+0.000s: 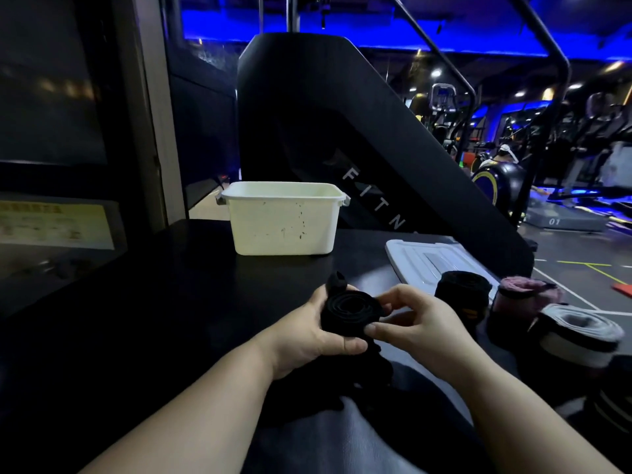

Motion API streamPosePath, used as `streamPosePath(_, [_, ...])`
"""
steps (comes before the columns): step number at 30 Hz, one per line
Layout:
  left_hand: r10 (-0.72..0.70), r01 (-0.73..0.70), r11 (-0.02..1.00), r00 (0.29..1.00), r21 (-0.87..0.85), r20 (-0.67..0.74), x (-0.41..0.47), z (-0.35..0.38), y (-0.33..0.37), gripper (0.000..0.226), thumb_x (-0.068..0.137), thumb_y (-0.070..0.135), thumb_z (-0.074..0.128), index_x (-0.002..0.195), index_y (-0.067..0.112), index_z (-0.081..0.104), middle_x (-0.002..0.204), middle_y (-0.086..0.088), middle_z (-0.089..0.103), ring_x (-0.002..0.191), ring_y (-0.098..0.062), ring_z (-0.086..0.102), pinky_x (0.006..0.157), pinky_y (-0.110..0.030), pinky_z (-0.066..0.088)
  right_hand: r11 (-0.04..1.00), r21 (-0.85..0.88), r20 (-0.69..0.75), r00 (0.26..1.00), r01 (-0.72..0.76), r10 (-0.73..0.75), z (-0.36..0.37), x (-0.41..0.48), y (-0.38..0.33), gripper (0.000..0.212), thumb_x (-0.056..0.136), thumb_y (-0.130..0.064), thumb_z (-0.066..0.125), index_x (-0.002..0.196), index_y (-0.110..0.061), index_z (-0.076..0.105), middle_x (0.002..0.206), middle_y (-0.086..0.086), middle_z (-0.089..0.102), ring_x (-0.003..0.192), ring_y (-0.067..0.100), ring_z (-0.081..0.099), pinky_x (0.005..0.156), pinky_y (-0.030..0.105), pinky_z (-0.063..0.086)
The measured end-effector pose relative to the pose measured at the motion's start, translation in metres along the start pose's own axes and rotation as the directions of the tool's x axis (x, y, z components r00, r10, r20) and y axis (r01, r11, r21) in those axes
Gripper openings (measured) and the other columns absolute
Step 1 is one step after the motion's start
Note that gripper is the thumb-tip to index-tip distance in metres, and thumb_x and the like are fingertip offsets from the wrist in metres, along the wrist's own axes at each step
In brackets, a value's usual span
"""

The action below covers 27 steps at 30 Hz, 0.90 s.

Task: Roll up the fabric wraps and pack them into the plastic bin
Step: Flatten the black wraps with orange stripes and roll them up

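black wrap roll (pixel 350 313) gripped between left hand (pixel 307 333) and right hand (pixel 417 323).

A: What's in the bkgd?
B: Big blk machine (pixel 307 114) w/ white "FITN" lettering, right behind the blk table (pixel 154 302).
A: Left side?
B: Yellow notice (pixel 54 225) on a dark panel.
A: Right?
B: Grey platform (pixel 561 223) marked "01", yellow floor lines (pixel 588 266), blue ceiling lights (pixel 342 22) overhead.

— What's worn?
— Little: forearms (pixel 191 405) bare to the frame's edge, left hand (pixel 307 336) and right hand (pixel 420 323) ungloved.
— Below?
— Dark, finely ribbed cloth (pixel 342 439), possibly trousers; it's dim.
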<state>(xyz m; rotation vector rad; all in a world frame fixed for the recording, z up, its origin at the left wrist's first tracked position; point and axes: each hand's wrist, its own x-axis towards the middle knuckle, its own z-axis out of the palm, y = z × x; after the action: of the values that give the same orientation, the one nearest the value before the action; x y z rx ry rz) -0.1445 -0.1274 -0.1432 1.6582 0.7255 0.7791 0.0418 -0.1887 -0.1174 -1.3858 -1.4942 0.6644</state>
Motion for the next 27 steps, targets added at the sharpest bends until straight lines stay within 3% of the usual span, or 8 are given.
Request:
streamPosePath(3, [-0.001,0.0,0.999,1.0,-0.043,-0.01,-0.002,0.001,0.0,0.073,0.065,0.012,0.081,0.128,0.03,0.048,0.118,0.001,0.065,0.111,-0.006,0.063,0.095,-0.022,0.049,0.999,0.038,0.042,0.999,0.029,-0.03,-0.002,0.001,0.005,0.023,0.07,-0.01,0.085,0.084,-0.024,0.074,0.084,0.002,0.072,0.075,0.016,0.07,0.072,0.027,0.058])
streamPosePath(6, [0.004,-0.005,0.998,1.0,-0.062,-0.013,-0.003,0.003,0.0,0.073,0.064,0.01,0.081,0.127,0.027,0.049,0.115,0.001,0.065,0.108,-0.007,0.063,0.093,-0.023,0.049,0.986,0.165,0.048,0.999,0.003,-0.012,-0.004,0.002,0.006,0.002,0.084,-0.016,0.073,0.085,-0.016,0.074,0.083,0.009,0.073,0.08,0.017,0.068,0.071,0.03,0.053])
streamPosePath(10, [-0.005,0.008,0.995,1.0,-0.095,0.022,-0.005,0.006,0.003,0.07,0.063,0.006,0.079,0.125,0.025,0.051,0.107,0.004,0.067,0.103,-0.007,0.065,0.087,-0.021,0.05,0.977,0.212,-0.023,1.0,-0.014,0.019,-0.003,0.004,0.007,0.025,0.092,-0.025,0.063,0.079,-0.005,0.072,0.072,0.009,0.069,0.069,0.011,0.063,0.062,0.021,0.047])
streamPosePath(14, [-0.018,0.027,0.992,0.998,-0.126,0.066,-0.007,0.006,0.004,0.068,0.065,0.004,0.078,0.125,0.022,0.051,0.108,-0.001,0.068,0.104,-0.011,0.065,0.087,-0.024,0.05,0.957,0.289,-0.076,0.997,-0.01,0.034,0.007,0.008,0.012,0.018,0.087,-0.021,0.07,0.075,-0.008,0.067,0.064,-0.001,0.063,0.061,0.007,0.056,0.056,0.019,0.042])
streamPosePath(19, [-0.025,0.04,0.984,0.996,-0.175,0.083,-0.007,0.007,0.006,0.067,0.066,0.0,0.075,0.125,0.02,0.05,0.107,-0.006,0.067,0.1,-0.016,0.066,0.085,-0.026,0.052,0.935,0.354,-0.093,0.994,-0.018,0.054,0.015,0.013,0.013,0.003,0.09,-0.018,0.066,0.089,-0.016,0.065,0.078,-0.005,0.063,0.076,0.009,0.057,0.064,0.022,0.042])
streamPosePath(23, [-0.029,0.047,0.978,0.995,-0.203,0.091,-0.007,0.007,0.006,0.066,0.067,0.001,0.074,0.125,0.023,0.051,0.107,-0.008,0.068,0.099,-0.018,0.068,0.082,-0.027,0.053,0.921,0.387,-0.047,0.996,-0.053,0.076,0.021,0.013,0.011,0.019,0.088,-0.034,0.066,0.101,-0.021,0.069,0.095,-0.002,0.069,0.097,0.023,0.064,0.088,0.045,0.049])
streamPosePath(25, [-0.025,0.043,0.978,0.996,-0.203,0.09,-0.008,0.007,0.007,0.067,0.068,0.001,0.074,0.127,0.024,0.051,0.112,-0.011,0.067,0.101,-0.019,0.068,0.082,-0.027,0.053,0.913,0.401,-0.014,0.997,-0.069,0.081,0.023,0.013,0.011,0.016,0.096,-0.026,0.058,0.107,-0.021,0.068,0.106,0.004,0.07,0.102,0.02,0.065,0.093,0.043,0.049])
streamPosePath(27, [-0.023,0.041,0.978,0.996,-0.204,0.088,-0.008,0.007,0.007,0.068,0.069,0.002,0.075,0.127,0.026,0.051,0.115,-0.012,0.067,0.104,-0.02,0.068,0.083,-0.028,0.053,0.896,0.434,0.037,0.996,-0.09,0.082,0.024,0.013,0.009,0.021,0.1,-0.022,0.05,0.113,-0.019,0.065,0.11,0.005,0.07,0.1,0.013,0.066,0.088,0.032,0.052])
